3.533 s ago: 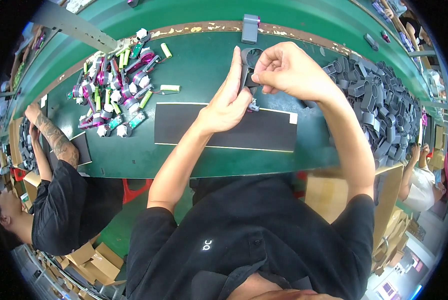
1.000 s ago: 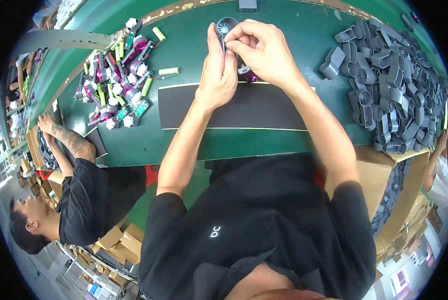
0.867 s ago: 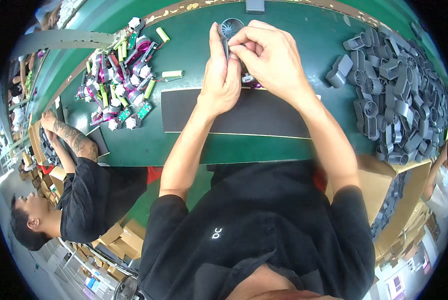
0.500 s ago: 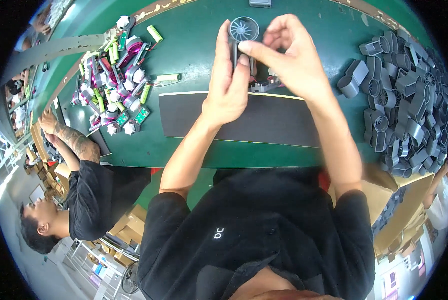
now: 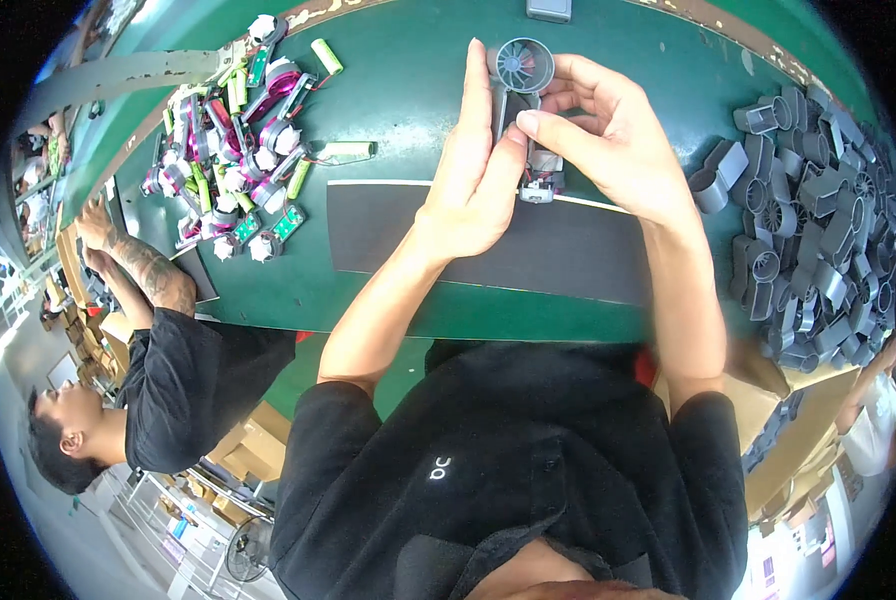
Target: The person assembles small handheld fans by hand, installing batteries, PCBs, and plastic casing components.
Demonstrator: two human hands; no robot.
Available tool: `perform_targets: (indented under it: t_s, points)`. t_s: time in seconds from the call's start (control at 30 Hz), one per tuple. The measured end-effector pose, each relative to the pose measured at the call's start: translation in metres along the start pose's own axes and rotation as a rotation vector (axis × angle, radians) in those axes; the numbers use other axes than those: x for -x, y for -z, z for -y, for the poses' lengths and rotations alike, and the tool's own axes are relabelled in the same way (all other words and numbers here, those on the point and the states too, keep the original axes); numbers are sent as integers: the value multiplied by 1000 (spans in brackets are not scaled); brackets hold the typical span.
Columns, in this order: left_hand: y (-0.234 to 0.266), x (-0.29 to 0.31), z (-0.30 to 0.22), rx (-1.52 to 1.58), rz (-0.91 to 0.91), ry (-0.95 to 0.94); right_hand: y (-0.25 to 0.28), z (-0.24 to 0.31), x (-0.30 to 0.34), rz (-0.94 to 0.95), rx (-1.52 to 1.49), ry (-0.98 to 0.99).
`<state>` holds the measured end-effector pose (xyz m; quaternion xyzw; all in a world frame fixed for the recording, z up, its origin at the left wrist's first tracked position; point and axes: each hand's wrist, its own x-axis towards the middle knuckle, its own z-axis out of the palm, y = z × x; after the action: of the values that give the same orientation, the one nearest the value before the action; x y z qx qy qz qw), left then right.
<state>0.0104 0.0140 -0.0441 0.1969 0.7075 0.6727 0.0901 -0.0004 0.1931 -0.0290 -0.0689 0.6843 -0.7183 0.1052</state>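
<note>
A grey plastic housing [image 5: 524,66] with a round, spoked end is held upright over the table between my hands. My left hand [image 5: 473,185] grips its left side, thumb across the front and fingers stretched along it. On the other side, my right hand [image 5: 618,140] has its thumb tip against the housing's body, with the fingers curled behind the round end. From the housing's lower end a small motor-and-board assembly [image 5: 537,190] sticks out, partly hidden by my left thumb. Beneath my hands lies a long black mat [image 5: 398,225].
Left on the green table is a heap of motor assemblies [image 5: 233,165] with green battery cells and circuit boards. A pile of grey housings [image 5: 818,220] covers the right side. A small grey box [image 5: 549,9] stands at the far edge. A co-worker [image 5: 183,390] sits at left.
The housing has shifted slightly right in the view and shows more of its body. The small assembly now lines up under its lower end. My right fingers have closed in on the housing.
</note>
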Motion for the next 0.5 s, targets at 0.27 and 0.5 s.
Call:
perform_targets:
  t_s: [0.27,0.5]
  points:
    - [-8,3,6,-171,-79,-126,-39,-3,7,-261,-137,-17]
    - [-15,6,-7,-355,-101,-180,-37,-4,7,-253,-205,10]
